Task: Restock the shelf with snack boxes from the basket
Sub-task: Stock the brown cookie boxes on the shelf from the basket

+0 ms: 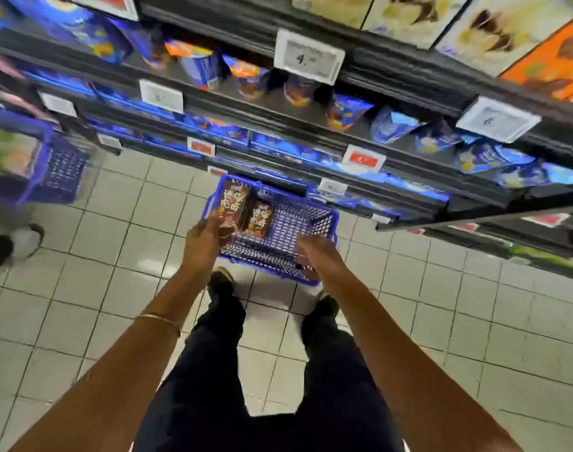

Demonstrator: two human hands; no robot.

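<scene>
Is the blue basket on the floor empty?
Not empty: one snack box sits in the basket; the left hand grips a second box beside it.

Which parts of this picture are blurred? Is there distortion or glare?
Head view: motion blur is strongest at the left edge, on a blue plastic basket; the wide lens bends the dark metal shelves; the pale floor tiles show soft glare; the brown snack box in the left hand looks fairly sharp.
</scene>
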